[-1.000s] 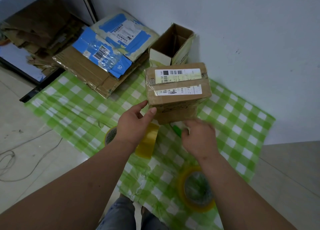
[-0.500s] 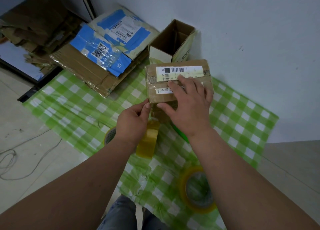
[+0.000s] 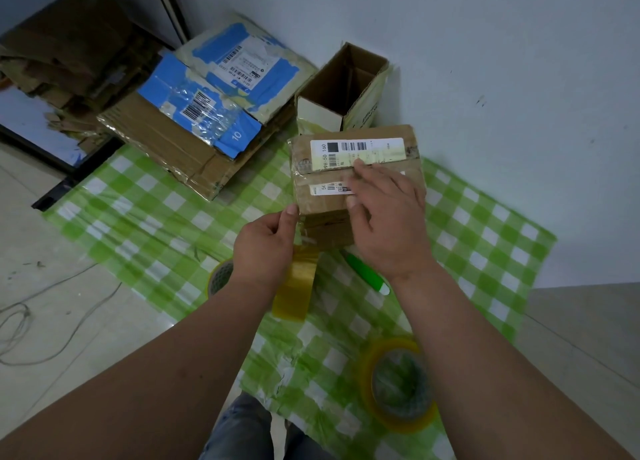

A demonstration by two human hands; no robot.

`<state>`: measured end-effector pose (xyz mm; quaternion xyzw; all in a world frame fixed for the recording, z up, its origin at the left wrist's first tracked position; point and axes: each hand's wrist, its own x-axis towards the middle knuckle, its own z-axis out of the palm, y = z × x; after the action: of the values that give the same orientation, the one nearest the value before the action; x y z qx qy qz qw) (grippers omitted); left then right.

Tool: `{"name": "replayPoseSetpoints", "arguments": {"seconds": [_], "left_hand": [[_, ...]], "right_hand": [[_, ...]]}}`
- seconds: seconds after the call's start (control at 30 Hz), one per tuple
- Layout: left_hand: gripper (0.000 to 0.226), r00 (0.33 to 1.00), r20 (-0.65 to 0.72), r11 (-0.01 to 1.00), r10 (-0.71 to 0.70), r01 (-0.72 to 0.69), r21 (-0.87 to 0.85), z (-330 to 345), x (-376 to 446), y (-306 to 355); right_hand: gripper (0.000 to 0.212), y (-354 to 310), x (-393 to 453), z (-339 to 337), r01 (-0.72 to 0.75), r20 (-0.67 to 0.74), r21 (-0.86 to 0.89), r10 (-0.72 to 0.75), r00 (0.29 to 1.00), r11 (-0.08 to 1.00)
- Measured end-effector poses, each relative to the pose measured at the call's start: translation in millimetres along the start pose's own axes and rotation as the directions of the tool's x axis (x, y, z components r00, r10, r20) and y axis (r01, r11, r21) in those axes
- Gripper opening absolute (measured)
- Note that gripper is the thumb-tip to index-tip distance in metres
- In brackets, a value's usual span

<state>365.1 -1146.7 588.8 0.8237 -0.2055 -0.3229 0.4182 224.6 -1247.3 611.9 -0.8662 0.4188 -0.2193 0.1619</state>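
Lying nearest on the green-and-white checked sheet [image 3: 138,210] is a spare tape roll [image 3: 403,423], yellowish, flat on its side, just beside the right forearm. Beyond it the left hand [image 3: 266,248] is curled round the held tape roll [image 3: 294,286], which hangs on edge below the palm, with thumb and forefinger pinched together at the near left corner of the brown box [image 3: 329,229]. A third roll [image 3: 218,276] peeks out from behind that wrist, and a green pen-like tool [image 3: 363,272] lies on the sheet between the two wrists.

The right hand [image 3: 388,224] lies flat on the box top, fingers straight and pressing across the seam. The two hands are close together but not touching. The box stands on the sheet near the wall, plain worn cardboard with glossy clear tape. Its far white label [image 3: 356,149] carries barcodes, a black square and "98-50 160"; the nearer label [image 3: 327,187] is half covered, its print too small to read.

Behind stands an open carton [image 3: 343,89], empty as far as can be seen. To the left lie flattened cartons [image 3: 194,123] with blue patches, barcodes and a white "10"
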Motion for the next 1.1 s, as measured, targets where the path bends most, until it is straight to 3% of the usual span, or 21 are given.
{"name": "replayPoseSetpoints", "arguments": {"seconds": [0.1, 0.17, 0.23, 0.3, 0.47, 0.57, 0.7, 0.9, 1.0, 1.1], "left_hand": [[0.044, 0.999, 0.030, 1.000, -0.014, 0.014, 0.002, -1, -3, 0], [0.049, 0.999, 0.039, 1.000, -0.014, 0.014, 0.004, -1, -4, 1], [0.043, 0.998, 0.056, 1.000, -0.012, 0.011, 0.016, -1, -5, 2], [0.040, 0.998, 0.064, 1.000, -0.022, 0.022, 0.004, -2, -6, 4], [0.050, 0.994, 0.057, 0.991, -0.094, 0.099, -0.094, -5, -10, 5], [0.047, 0.993, 0.068, 0.974, -0.100, 0.111, -0.195, -8, -13, 7], [0.053, 0.992, 0.073, 0.979, -0.104, 0.115, -0.170, -13, -13, 8], [0.056, 0.991, 0.093, 0.985, -0.100, 0.112, -0.134, -18, -17, 14], [0.055, 0.994, 0.080, 0.993, -0.081, 0.088, -0.080, -17, -18, 16], [0.054, 0.994, 0.068, 0.996, -0.083, 0.085, -0.039, -18, -19, 15]], "right_hand": [[0.043, 10, 3, -9, -0.238, -0.147, -0.016, 0.234, 0.961, 0.971], [0.053, 20, 6, -13, -0.469, -0.083, 0.031, 0.470, 0.879, 0.882], [0.062, 26, 6, -15, -0.583, 0.075, 0.196, 0.581, 0.811, 0.788], [0.063, 24, 4, -17, -0.592, 0.138, 0.308, 0.581, 0.802, 0.745], [0.053, 16, -7, -24, -0.565, 0.051, 0.379, 0.593, 0.803, 0.733], [0.071, 13, -19, -28, -0.543, 0.057, 0.434, 0.579, 0.813, 0.719], [0.102, 18, -31, -35, -0.586, 0.276, 0.486, 0.522, 0.807, 0.649], [0.118, 31, -26, -50, -0.597, 0.522, 0.402, 0.362, 0.772, 0.694], [0.111, 32, -25, -50, -0.570, 0.480, 0.349, 0.381, 0.790, 0.744], [0.111, 35, -21, -51, -0.503, 0.418, 0.188, 0.394, 0.818, 0.844]]}}
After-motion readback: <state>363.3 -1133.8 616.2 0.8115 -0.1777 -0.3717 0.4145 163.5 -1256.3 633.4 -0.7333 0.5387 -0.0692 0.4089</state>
